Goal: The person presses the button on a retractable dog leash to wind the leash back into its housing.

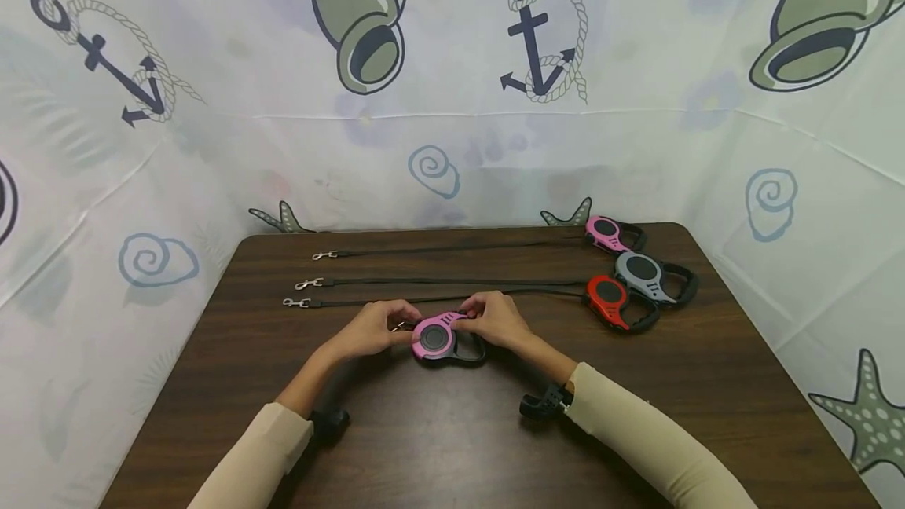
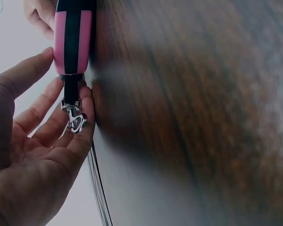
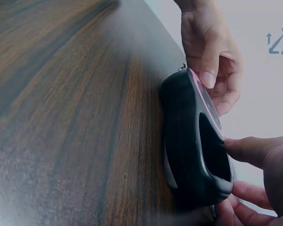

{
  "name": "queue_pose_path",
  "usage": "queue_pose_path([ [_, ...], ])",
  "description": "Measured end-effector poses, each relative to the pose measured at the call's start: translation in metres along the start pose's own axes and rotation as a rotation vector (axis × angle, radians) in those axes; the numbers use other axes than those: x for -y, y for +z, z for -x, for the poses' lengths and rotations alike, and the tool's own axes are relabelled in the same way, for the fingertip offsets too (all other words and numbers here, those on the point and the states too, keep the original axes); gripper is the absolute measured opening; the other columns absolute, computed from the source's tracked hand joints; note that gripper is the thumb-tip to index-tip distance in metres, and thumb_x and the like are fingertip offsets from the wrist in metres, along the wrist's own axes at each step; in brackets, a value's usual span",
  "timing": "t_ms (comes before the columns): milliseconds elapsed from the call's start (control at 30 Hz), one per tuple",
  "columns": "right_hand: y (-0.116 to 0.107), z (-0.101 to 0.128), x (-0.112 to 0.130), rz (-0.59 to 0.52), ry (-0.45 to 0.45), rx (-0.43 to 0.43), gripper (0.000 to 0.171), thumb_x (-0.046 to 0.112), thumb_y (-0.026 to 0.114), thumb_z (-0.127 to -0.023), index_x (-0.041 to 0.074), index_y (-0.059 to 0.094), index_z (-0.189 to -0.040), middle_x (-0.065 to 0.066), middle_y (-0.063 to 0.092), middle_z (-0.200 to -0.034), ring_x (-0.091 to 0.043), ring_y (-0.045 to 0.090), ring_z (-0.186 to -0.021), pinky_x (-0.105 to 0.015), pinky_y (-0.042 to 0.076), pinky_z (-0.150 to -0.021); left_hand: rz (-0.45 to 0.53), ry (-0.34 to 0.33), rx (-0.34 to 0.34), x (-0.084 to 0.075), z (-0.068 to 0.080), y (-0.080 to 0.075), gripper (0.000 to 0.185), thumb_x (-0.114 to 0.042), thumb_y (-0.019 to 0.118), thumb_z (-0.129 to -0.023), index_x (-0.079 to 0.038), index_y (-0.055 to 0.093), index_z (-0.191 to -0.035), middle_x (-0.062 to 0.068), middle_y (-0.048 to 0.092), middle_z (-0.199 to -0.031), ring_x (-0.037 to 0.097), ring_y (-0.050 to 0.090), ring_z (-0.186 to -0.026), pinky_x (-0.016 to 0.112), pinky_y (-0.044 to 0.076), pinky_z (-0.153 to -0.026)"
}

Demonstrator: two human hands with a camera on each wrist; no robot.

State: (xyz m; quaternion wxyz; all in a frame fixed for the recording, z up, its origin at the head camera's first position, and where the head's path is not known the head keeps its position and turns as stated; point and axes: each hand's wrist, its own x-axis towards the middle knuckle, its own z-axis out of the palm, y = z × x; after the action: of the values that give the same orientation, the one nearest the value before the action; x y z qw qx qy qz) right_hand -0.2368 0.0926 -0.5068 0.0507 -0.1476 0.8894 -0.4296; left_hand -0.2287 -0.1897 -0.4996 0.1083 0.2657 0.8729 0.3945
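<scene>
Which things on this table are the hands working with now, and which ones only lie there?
In hand:
- pink leash reel, held by the right hand
- its metal clip, at the fingers of the left hand

Lying about:
- second pink reel, grey reel, red reel, each with its strap pulled out
- three clips at the strap ends

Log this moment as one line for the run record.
left hand: fingers at metal clip | right hand: holds pink retractable leash on table | three other leashes: extended, untouched
</scene>
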Motion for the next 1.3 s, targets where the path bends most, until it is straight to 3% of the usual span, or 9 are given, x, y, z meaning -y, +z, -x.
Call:
queue_pose_path([
  [300,-0.007,0.006,0.000,0.003,-0.061,-0.053,0.029,0.030,0.090,-0.086,0.009,0.081,-0.104,0.003,0.073,-0.085,-0.007,0.060,-0.071,-0.024,0.049,-0.065,-0.032,-0.012,-0.038,-0.005,0.005,0.000,0.028,-0.017,0.082,-0.095,-0.007,0.073,-0.119,0.006,0.076,-0.115,0.024,0.072,-0.111,0.047,0.057,-0.098],
  [533,-0.024,0.013,-0.007,0.013,-0.121,0.006,0.034,0.029,0.087,-0.090,0.007,0.079,-0.116,-0.002,0.078,-0.099,-0.012,0.068,-0.084,-0.029,0.055,-0.076,-0.023,-0.044,-0.098,-0.002,0.010,-0.006,0.030,-0.016,0.081,-0.095,-0.008,0.072,-0.122,0.005,0.076,-0.116,0.023,0.072,-0.109,0.048,0.057,-0.099],
  [767,-0.047,0.022,-0.015,0.030,-0.198,0.040,0.043,0.029,0.085,-0.093,0.002,0.074,-0.124,-0.010,0.077,-0.117,-0.026,0.073,-0.102,-0.044,0.060,-0.090,-0.017,-0.031,-0.152,0.000,0.019,-0.018,0.035,-0.014,0.080,-0.096,-0.003,0.070,-0.128,0.013,0.075,-0.122,0.027,0.072,-0.112,0.053,0.055,-0.102],
  [1033,-0.077,0.033,-0.031,0.088,-0.247,0.006,0.045,0.029,0.086,-0.091,0.003,0.074,-0.125,-0.010,0.077,-0.117,-0.026,0.072,-0.104,-0.046,0.060,-0.090,-0.067,-0.043,-0.261,0.011,0.037,-0.035,0.036,-0.014,0.081,-0.095,-0.001,0.070,-0.127,0.015,0.076,-0.119,0.029,0.072,-0.110,0.056,0.054,-0.101],
  [1300,-0.110,0.048,-0.050,0.196,-0.290,0.017,0.047,0.030,0.087,-0.090,0.005,0.074,-0.127,-0.008,0.075,-0.122,-0.027,0.071,-0.110,-0.051,0.058,-0.095,-0.072,-0.048,-0.301,0.023,0.053,-0.050,0.038,-0.013,0.082,-0.094,-0.001,0.069,-0.128,0.019,0.074,-0.124,0.033,0.072,-0.112,0.056,0.055,-0.100],
])
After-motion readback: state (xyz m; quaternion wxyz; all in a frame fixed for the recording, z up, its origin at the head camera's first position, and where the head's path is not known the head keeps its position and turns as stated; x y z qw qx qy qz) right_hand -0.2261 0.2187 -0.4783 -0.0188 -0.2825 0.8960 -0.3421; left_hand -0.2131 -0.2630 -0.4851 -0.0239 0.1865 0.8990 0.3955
